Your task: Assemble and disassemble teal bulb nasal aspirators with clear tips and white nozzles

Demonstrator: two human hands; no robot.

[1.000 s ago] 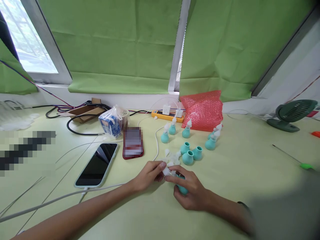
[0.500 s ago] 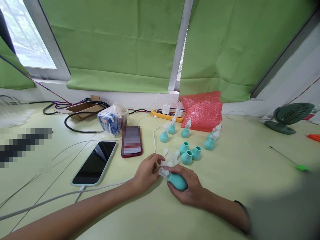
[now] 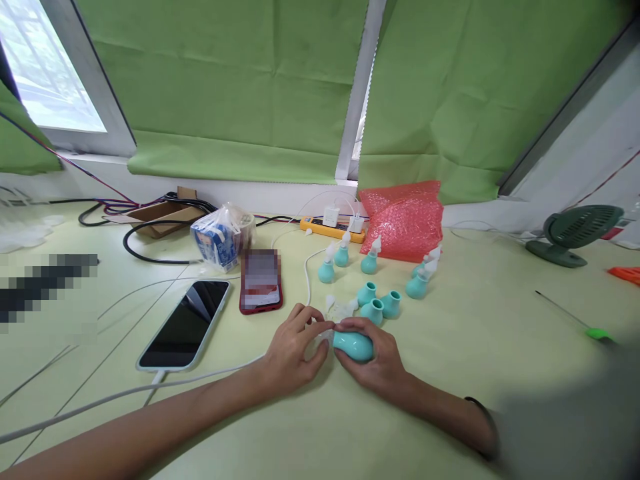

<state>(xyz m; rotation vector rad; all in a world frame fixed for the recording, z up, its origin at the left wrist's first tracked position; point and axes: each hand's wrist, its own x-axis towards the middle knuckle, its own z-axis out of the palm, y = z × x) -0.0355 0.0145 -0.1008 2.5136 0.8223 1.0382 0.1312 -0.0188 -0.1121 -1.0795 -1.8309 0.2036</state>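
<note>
My right hand [image 3: 387, 363] is wrapped round the teal bulb of a nasal aspirator [image 3: 354, 345], which lies on its side just above the table. My left hand [image 3: 295, 347] pinches the clear nozzle end of it, and the fingers partly hide that nozzle. Just beyond my hands lie several small translucent plastic pieces [image 3: 341, 309]. To their right stand open teal bulbs [image 3: 391, 304] without nozzles, their mouths upward. Farther back, several aspirators with clear tips [image 3: 370, 262] stand upright.
Two phones lie to the left, one black-screened in a pale case [image 3: 185, 327], one in a red case [image 3: 261, 300]. Behind are a plastic-wrapped blue pack [image 3: 217, 241], a yellow power strip [image 3: 320, 227] and a red bubble-wrap bag [image 3: 403, 223]. A green fan [image 3: 575, 233] and screwdriver [image 3: 597, 333] are right.
My left hand has moved to the aspirator's nozzle and closed on it. The right hand still holds the bulb, now turned nearly level. The view has shifted slightly.
</note>
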